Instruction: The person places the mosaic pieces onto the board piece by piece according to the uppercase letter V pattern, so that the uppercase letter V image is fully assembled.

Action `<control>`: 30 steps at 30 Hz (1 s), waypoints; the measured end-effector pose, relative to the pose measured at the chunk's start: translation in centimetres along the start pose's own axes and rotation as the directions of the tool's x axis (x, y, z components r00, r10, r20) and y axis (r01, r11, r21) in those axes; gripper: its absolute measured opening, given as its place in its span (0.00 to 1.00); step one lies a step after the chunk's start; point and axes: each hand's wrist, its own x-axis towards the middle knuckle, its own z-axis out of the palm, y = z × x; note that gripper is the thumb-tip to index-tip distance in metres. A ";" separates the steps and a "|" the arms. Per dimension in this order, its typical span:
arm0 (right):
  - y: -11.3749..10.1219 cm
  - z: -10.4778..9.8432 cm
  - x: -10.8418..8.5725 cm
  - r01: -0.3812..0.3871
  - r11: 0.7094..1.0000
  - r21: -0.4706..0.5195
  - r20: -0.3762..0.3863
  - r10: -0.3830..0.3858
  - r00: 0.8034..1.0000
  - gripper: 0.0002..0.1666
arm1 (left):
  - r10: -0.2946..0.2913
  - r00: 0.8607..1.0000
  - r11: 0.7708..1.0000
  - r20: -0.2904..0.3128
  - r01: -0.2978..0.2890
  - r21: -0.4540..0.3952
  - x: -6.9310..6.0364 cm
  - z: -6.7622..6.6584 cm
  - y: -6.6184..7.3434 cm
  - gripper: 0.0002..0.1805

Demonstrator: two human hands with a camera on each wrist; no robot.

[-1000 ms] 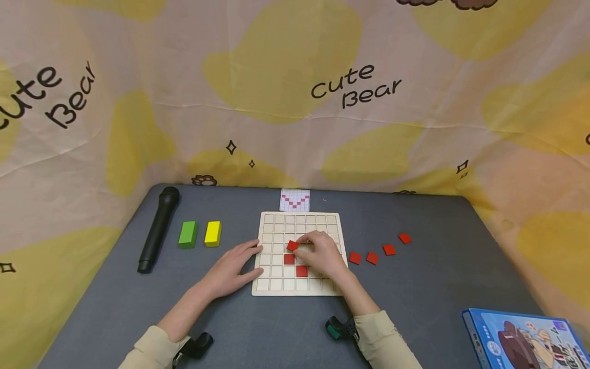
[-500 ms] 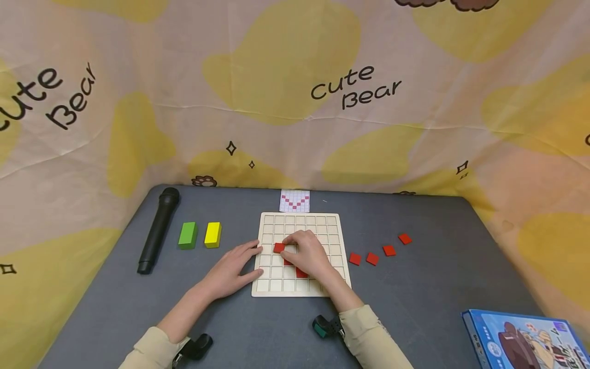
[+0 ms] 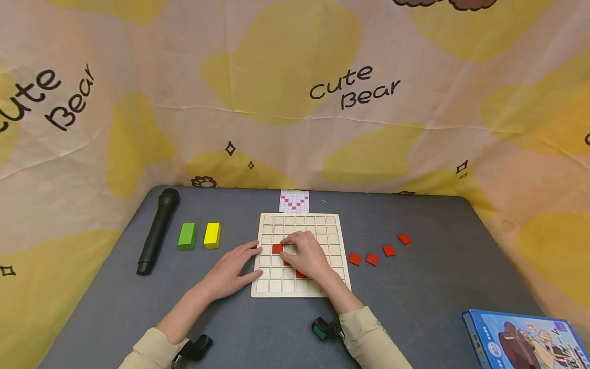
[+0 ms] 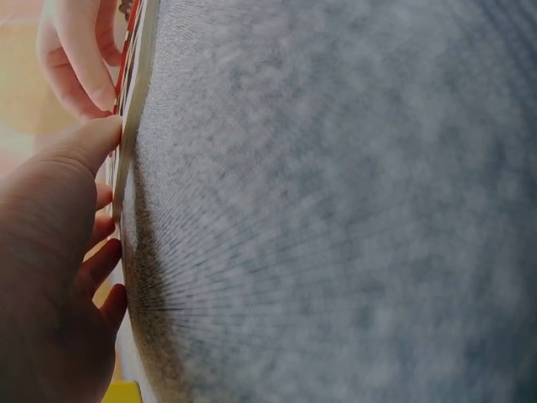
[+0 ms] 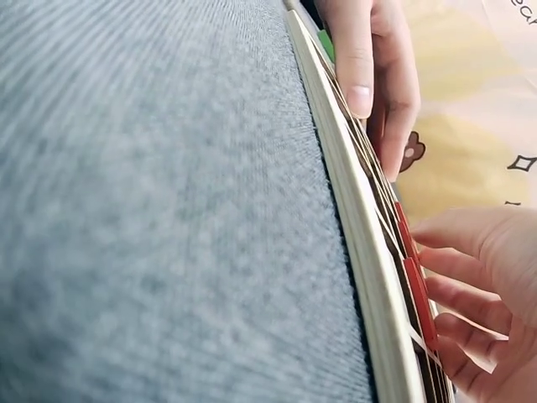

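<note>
A pale wooden grid board (image 3: 318,230) lies on the dark table. My left hand (image 3: 233,270) rests at its left edge, fingers spread and thumb on the rim. Over the middle of the board, my right hand (image 3: 306,258) pinches a red square tile (image 3: 277,249) between thumb and index finger; the tile lies flat in a left-hand cell. Two other red tiles sit in cells lower right of it, partly hidden under the right hand; the lowest tile (image 3: 301,274) shows its edge. In the right wrist view, red tiles (image 5: 421,302) stand just above the board's surface by the right fingers.
Several loose red tiles (image 3: 372,259) lie right of the board. A pattern card (image 3: 294,201) is behind it. To the left are a yellow block (image 3: 212,236), a green block (image 3: 187,236) and a black microphone (image 3: 158,230). A blue box (image 3: 530,338) occupies the front right.
My right hand has carried the red tile left across the board and lowered it into a cell. The left hand has stayed at the board's edge.
</note>
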 end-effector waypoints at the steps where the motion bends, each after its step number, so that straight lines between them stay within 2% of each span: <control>1: 0.0 -0.1 0.0 0.004 1.000 0.003 0.001 -0.004 1.000 0.13 | -0.002 1.000 1.000 0.001 0.002 0.000 0.0 0.0 0.0 0.33; 7: 0.4 -1.4 -0.7 0.025 0.995 0.096 -0.052 -0.020 0.998 0.11 | -0.007 1.000 1.000 0.010 0.007 -0.006 0.0 0.1 0.1 0.33; 11: 1.4 -3.0 -1.7 0.005 0.993 0.120 -0.107 0.008 0.994 0.06 | -0.006 1.000 1.000 0.011 0.006 -0.007 0.0 0.1 0.1 0.33; 22: 5.5 -7.7 -6.1 -0.125 0.990 0.057 -0.189 0.134 0.973 0.04 | 0.004 1.000 1.000 0.002 -0.004 0.000 -0.1 0.0 -0.2 0.33; 30: 8.2 -9.8 -9.3 -0.230 0.972 -0.055 -0.186 0.216 0.958 0.08 | -0.012 1.000 1.000 0.027 0.012 -0.010 -0.1 -0.1 0.0 0.34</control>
